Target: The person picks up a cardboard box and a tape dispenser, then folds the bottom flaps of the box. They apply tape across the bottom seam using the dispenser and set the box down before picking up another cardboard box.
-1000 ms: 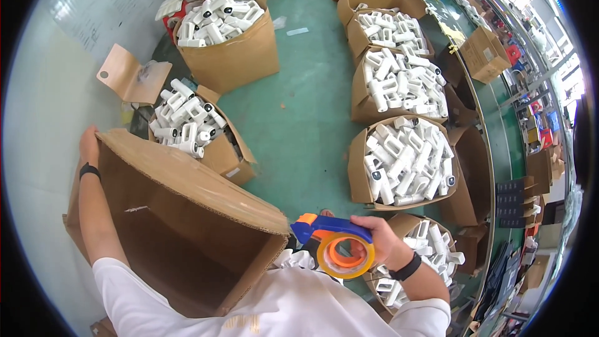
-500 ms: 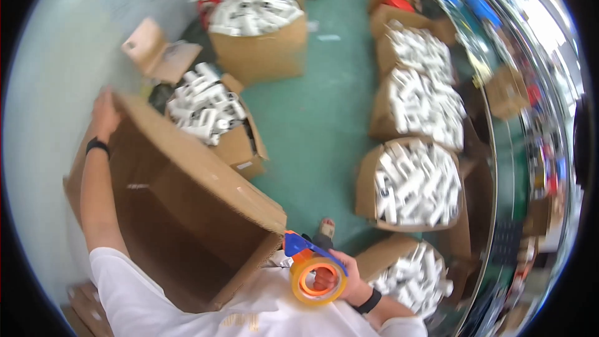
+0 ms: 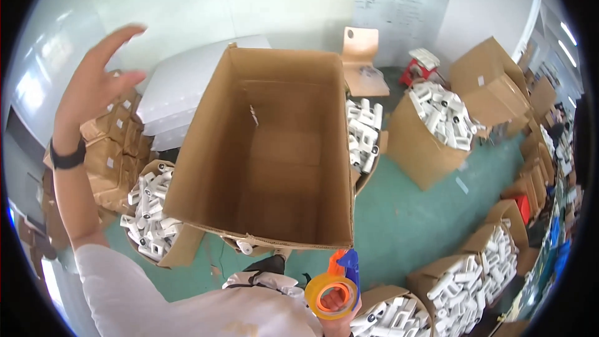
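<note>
**Empty box upright, tape gun in hand**

Left hand [image 3: 93, 81]: raised high at the left, fingers spread, palm empty, touching nothing. A dark band sits on the wrist. It is well apart from the box.

Below it, low left: an open carton of white tubes [image 3: 150, 212] on the green floor [image 3: 399, 224], with flattened cardboard stacked behind it.

Centre: the big cardboard box [image 3: 268, 150], mouth toward the camera, empty inside. Bottom flaps look shut from within; I cannot tell whether a seam is taped. Whether anything props the box is hidden; neither hand is on it.

Low centre-right: right hand [image 3: 339, 302] closed around a tape gun [image 3: 334, 287], orange and blue, with a yellowish roll. It sits just below the box's near rim, not touching it.

Right: more open cartons of white tubes [image 3: 443, 115], some near the wall, others along the floor edge. A small wooden chair [image 3: 362, 56] stands behind the box.

Judgement: the step in hand looks like setting up a fresh box, with taping part of it. The box is free of both hands just now. A next move would call for the left hand to come down and steady a wall or flap, since the box looks light and could tip, before the tape gun meets cardboard.
</note>
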`<state>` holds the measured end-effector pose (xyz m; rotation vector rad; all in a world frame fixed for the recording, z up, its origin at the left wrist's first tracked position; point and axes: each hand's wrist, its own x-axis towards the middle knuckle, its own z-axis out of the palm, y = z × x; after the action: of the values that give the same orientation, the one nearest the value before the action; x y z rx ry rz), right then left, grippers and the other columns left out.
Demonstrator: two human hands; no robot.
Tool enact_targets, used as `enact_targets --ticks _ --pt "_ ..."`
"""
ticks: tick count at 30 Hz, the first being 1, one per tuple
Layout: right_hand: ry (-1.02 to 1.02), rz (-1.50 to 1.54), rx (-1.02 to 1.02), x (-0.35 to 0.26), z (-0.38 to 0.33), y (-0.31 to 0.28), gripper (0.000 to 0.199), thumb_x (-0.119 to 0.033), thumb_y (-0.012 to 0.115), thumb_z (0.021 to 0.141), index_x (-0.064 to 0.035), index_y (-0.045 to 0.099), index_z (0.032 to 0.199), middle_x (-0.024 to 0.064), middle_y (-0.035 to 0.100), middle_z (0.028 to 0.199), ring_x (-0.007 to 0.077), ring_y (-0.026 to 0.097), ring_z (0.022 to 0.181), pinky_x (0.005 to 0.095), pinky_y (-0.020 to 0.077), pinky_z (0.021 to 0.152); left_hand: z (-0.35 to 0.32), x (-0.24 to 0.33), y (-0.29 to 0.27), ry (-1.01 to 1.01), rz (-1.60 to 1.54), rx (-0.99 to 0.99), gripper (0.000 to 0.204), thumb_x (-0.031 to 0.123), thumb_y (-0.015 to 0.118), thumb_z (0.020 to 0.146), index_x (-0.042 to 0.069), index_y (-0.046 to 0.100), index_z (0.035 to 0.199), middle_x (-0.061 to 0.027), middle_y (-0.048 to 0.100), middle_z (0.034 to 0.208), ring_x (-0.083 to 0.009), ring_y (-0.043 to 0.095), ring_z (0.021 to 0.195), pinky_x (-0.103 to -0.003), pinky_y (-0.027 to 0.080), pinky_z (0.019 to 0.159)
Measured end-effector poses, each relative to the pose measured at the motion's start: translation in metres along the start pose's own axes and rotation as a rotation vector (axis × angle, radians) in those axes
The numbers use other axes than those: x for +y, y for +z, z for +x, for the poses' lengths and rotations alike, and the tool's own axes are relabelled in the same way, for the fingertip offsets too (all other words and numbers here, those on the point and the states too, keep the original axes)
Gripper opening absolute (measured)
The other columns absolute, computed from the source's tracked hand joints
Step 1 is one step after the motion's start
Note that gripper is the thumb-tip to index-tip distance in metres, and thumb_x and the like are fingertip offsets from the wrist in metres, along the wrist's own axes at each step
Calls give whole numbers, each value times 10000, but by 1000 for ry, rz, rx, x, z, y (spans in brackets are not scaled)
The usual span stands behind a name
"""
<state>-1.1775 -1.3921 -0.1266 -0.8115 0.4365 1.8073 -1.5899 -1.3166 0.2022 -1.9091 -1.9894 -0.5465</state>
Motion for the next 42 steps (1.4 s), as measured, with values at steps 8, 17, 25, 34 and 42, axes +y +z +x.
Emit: enact_targets --ticks 8,17,25,34,42 --pt "74 -180 -299 -30 15 -47 303 -327 450 897 -77 600 815 -41 418 512 92 355 412 232 311 406 -159 -126 85 -567 -572 -232 655 265 739 831 89 431 1381 -106 549 1256 -223 570 1034 -346 504 837" --pt "-119 -83 -235 -1 3 -29 338 -339 441 922 -54 596 828 -45 441 531 74 394 426 202 349 430 -69 -128 248 -843 -984 -374 882 467 712 807 92 263 1467 -130 482 1383 -253 525 1114 -436 511 827" --pt "-231 -40 -476 15 26 -21 315 -314 460 950 -41 615 928 9 609 713 119 574 592 237 490 581 -31 -152 296 -831 -1095 -223 584 19 520 700 -34 532 1282 -107 649 934 -179 629 707 -275 491 588" --pt "-514 -120 -733 -82 70 146 399 -237 420 968 5 535 1265 159 577 1280 311 520 1218 508 369 1072 -59 -55 189 -675 -1461 137 619 9 512 750 19 451 1366 -52 620 803 -122 574 574 -266 428 428" --pt "-372 -182 -686 -144 136 224 245 -247 476 973 -51 622 970 54 624 737 75 521 549 185 457 500 -222 107 202 -877 -1360 316 701 18 547 838 69 169 1426 -130 390 1349 -223 485 1127 -339 440 939"
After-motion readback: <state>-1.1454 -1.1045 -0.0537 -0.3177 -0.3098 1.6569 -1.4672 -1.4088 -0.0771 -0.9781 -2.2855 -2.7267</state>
